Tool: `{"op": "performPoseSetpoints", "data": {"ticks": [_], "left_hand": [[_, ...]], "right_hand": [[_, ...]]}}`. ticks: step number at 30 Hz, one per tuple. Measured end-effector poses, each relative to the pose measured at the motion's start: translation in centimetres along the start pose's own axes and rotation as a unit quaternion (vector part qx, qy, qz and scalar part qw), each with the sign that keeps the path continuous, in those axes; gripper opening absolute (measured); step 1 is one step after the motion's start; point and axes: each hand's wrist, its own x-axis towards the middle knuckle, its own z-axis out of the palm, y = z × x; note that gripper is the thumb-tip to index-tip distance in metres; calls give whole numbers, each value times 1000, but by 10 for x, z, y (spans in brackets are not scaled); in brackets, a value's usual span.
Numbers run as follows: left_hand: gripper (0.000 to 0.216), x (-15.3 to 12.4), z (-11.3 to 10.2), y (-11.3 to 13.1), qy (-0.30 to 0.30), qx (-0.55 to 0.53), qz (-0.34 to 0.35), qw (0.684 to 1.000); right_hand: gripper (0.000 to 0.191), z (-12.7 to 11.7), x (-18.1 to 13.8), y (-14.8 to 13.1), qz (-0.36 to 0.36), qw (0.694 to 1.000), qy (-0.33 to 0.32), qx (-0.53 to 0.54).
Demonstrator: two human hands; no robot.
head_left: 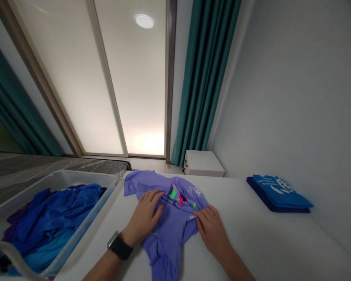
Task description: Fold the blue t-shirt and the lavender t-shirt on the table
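Note:
A lilac T-shirt (166,230) with a pink and green print lies crumpled on the white table (251,242) in front of me. My left hand (144,216), with a dark watch on its wrist, rests flat on the shirt's left part, fingers stretched out. My right hand (212,226) lies on the shirt's right edge, fingers extended and pressed onto the fabric near a small label. Neither hand grips anything.
A clear plastic bin (84,226) at the left holds several blue and purple garments (55,218). A folded stack of blue shirts (277,193) sits at the table's far right by the wall. A white box (203,162) stands behind the table below teal curtains.

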Motion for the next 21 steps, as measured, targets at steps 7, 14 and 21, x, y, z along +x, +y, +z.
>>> {"op": "performPoseSetpoints", "data": {"ticks": [7, 14, 21], "left_hand": [[86, -22, 7, 54, -209, -85, 111, 968], [70, -10, 9, 21, -157, -44, 138, 977], [59, -3, 3, -39, 20, 100, -13, 995]], "right_hand": [[39, -2, 2, -4, 65, 991, -23, 111], [50, -10, 4, 14, 42, 988, -146, 20], [18, -13, 6, -22, 31, 994, -101, -36]]}}
